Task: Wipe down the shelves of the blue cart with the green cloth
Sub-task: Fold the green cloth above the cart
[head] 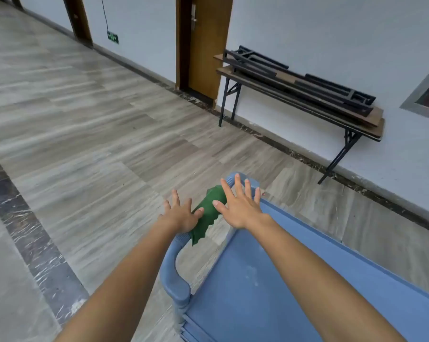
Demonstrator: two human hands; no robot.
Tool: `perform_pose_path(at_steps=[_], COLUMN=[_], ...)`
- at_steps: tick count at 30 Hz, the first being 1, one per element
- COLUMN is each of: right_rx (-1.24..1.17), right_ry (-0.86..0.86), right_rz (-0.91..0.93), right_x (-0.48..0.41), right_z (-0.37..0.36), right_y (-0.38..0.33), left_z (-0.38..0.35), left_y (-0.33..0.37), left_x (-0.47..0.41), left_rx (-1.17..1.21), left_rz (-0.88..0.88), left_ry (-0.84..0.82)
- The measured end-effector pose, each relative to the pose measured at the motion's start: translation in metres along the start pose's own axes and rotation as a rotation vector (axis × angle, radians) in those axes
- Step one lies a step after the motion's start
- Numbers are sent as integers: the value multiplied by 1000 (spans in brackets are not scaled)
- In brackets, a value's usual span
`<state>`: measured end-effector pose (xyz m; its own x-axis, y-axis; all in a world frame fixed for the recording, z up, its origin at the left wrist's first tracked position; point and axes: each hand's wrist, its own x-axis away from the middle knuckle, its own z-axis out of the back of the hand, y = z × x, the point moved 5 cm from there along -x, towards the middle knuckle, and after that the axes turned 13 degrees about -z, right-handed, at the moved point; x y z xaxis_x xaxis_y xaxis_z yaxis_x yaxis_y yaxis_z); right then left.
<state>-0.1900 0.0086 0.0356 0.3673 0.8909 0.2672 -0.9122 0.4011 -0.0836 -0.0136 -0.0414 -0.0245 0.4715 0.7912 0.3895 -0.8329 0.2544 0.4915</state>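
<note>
A soft, dark green cloth point(207, 213) with a scalloped hem is draped over the rounded, pale blue plastic handle point(172, 267) at the end of the blue plastic cart point(356, 262). It hangs down on the side facing the cart's flat top shelf point(257, 292), parked where either hand can take it. The shelf shows faint pale smudges near its middle and looks not yet wiped.

The left hand point(181, 217) lies at the cloth's near end with its fingers straight and splayed; its thumb touches the fabric but nothing is curled round it. The right hand point(240, 207) is flat and spread too, over the far end of the handle and the cloth's upper edge, gripping nothing. Whether its palm presses the cloth or merely hovers above it cannot be told from this angle. Both hands seem placed to gather the cloth off the bar, so the wiping itself is probably about to begin.

Only the top shelf shows; lower shelves are hidden beneath it.

Beyond the cart, a brown-topped, black-legged folding table point(235, 95) stands against the white wall with others stacked on it, beside a brown wooden door point(206, 50), on a grey wood-patterned floor point(85, 119).
</note>
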Motion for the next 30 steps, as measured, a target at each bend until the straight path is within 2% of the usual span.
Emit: perform_pose_path(at_steps=[3, 8, 12, 15, 18, 24, 30], right_rx=[76, 226, 307, 366, 369, 90, -443], right_ry=[-56, -136, -206, -258, -285, -234, -258], right_rz=[4, 84, 132, 121, 111, 120, 57], right_x=[-32, -78, -105, -123, -132, -134, -130], right_z=[-10, -25, -31, -30, -33, -27, 11], right_y=[-10, -30, -43, -50, -53, -58, -32], left_z=[-8, -24, -35, -36, -27, -1, 45], left_y=[-12, -15, -18, -23, -30, -37, -24], left_x=[-19, -35, -40, -40, -40, -39, -42], left_rx=[25, 402, 683, 720, 686, 733, 696], left_rz=[67, 66, 177, 207, 253, 264, 136], left_ry=[-137, -230, -187, -178, -98, 108, 179])
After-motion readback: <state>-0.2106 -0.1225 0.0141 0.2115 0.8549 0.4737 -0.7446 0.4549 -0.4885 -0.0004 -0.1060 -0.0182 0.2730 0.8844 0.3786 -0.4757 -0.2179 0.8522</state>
